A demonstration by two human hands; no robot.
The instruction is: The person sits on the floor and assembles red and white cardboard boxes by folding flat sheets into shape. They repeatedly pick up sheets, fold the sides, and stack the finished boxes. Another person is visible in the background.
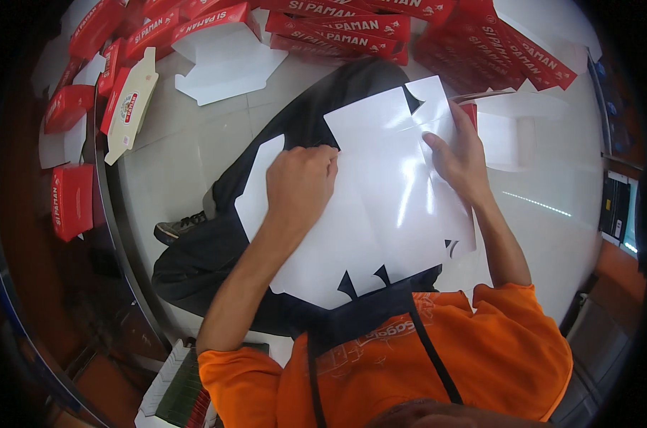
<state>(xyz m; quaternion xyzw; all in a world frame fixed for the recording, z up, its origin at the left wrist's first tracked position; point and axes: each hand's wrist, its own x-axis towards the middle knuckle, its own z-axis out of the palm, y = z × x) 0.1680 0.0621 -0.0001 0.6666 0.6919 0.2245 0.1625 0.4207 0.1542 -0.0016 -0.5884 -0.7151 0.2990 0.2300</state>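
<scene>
A large white die-cut box blank (366,192) lies unfolded across my lap, glossy side up, with notches along its edges. My left hand (300,182) has its fingers curled closed at the inner corner of the notch in the far edge, gripping the card there. On the right, my right hand (462,153) holds the blank's side edge, thumb on top and the other fingers mostly hidden underneath. A crease runs down the card near that thumb. What the left fingertips pinch is partly hidden by the hand itself.
Folded red boxes (337,32) are piled along the far side, with more red boxes (72,203) at the left. A cream box (131,107) leans among them. An open white box (505,135) stands right of my right hand. A container of green items (177,389) sits lower left.
</scene>
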